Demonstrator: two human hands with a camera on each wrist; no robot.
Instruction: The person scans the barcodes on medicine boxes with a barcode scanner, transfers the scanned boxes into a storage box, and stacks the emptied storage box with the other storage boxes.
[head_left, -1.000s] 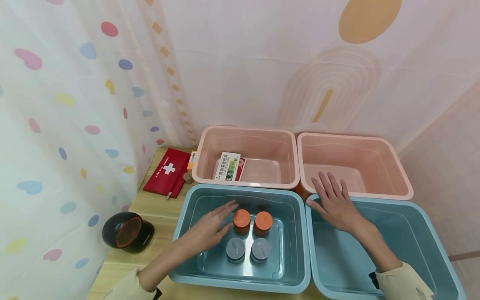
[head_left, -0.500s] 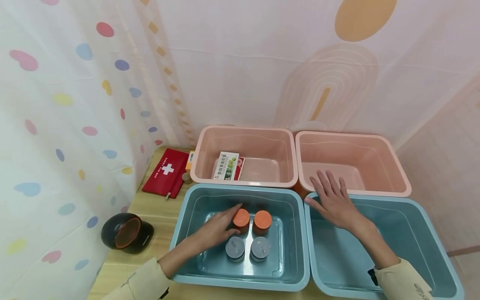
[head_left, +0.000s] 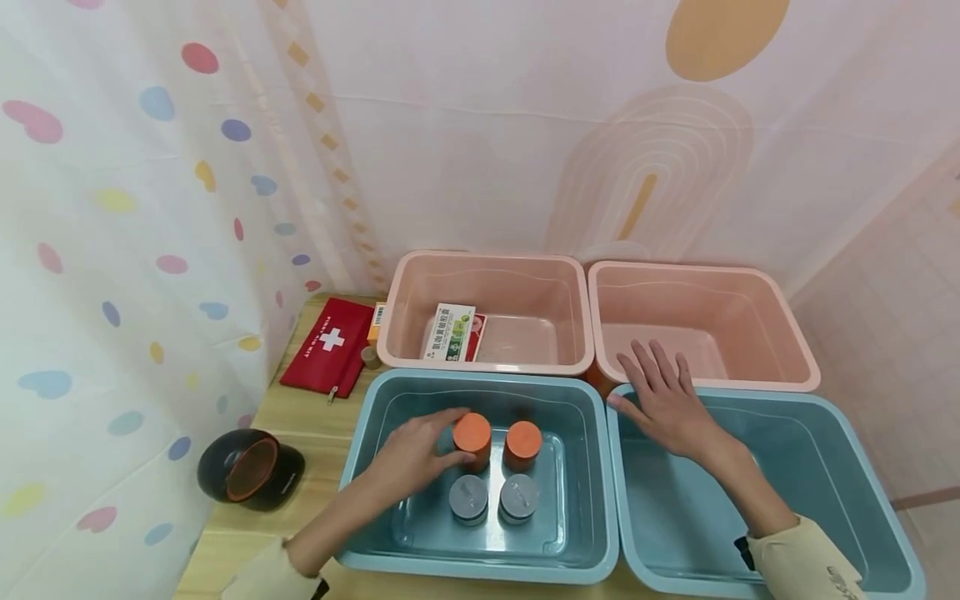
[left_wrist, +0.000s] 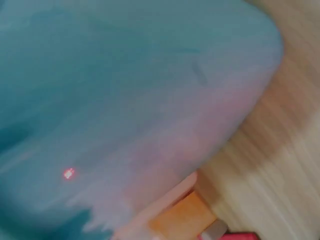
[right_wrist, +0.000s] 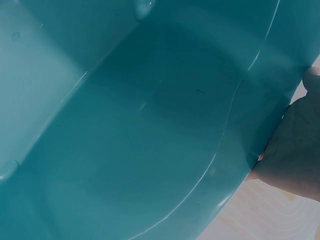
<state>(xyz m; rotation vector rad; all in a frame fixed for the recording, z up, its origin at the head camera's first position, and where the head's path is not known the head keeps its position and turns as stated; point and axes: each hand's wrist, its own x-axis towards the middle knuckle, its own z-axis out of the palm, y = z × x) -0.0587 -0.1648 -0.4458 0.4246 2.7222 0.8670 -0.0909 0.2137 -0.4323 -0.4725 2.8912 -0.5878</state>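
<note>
My left hand (head_left: 411, 454) grips an orange-capped bottle (head_left: 472, 432) from its left side, thumb in front and fingers behind, inside the left blue bin (head_left: 480, 570). Beside it stands a second orange-capped bottle (head_left: 522, 442). Two grey-lidded jars (head_left: 468, 497) stand in front of the bottles. My right hand (head_left: 663, 408) rests with spread fingers on the back rim of the right blue bin (head_left: 757, 583). In the right wrist view, part of the right hand (right_wrist: 295, 145) lies at that bin's edge. The left wrist view shows mostly blurred bin wall (left_wrist: 125, 100); the left hand is out of it.
Behind stand two pink bins; the left one (head_left: 487, 367) holds medicine boxes (head_left: 450, 332), with the right pink bin (head_left: 705, 273) beside it. A red first aid pouch (head_left: 327, 346), an orange box (head_left: 375, 327) and a black rounded object (head_left: 251, 468) sit on the wooden table (head_left: 322, 467).
My left hand has reached the back left orange-capped bottle and closed on it. The bottle has shifted slightly left and apart from its neighbour. My right hand stays on the rim.
</note>
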